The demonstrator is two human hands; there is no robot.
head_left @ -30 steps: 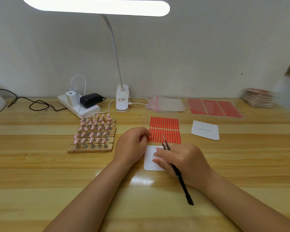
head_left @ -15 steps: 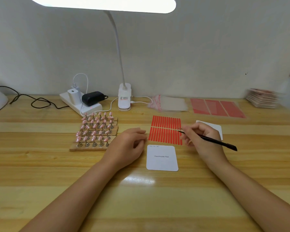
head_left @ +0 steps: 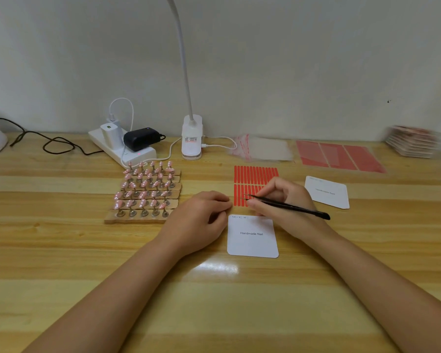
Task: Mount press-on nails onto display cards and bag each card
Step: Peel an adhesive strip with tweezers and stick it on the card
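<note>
A white display card (head_left: 252, 236) printed "Handmade Nail" lies on the wooden table in front of me. Behind it lies a sheet of red adhesive strips (head_left: 252, 174). My right hand (head_left: 283, 200) grips black tweezers (head_left: 288, 206), their tips over the lower row of strips. My left hand (head_left: 201, 220) rests on the table with fingers loosely curled, its fingertips at the sheet's lower left corner. Pink press-on nails on small stands (head_left: 145, 189) fill wooden holders to the left. A second white card (head_left: 327, 192) lies to the right.
A lamp base (head_left: 192, 140), a power strip with chargers (head_left: 122, 143) and cables stand at the back. Clear bags (head_left: 262, 149), more red sheets (head_left: 339, 157) and a stack of bagged cards (head_left: 413, 145) lie at the back right.
My right hand first swung the tweezers from the card out to the right end of the strip sheet, then came leftward along the lower row. My left hand has barely moved.
</note>
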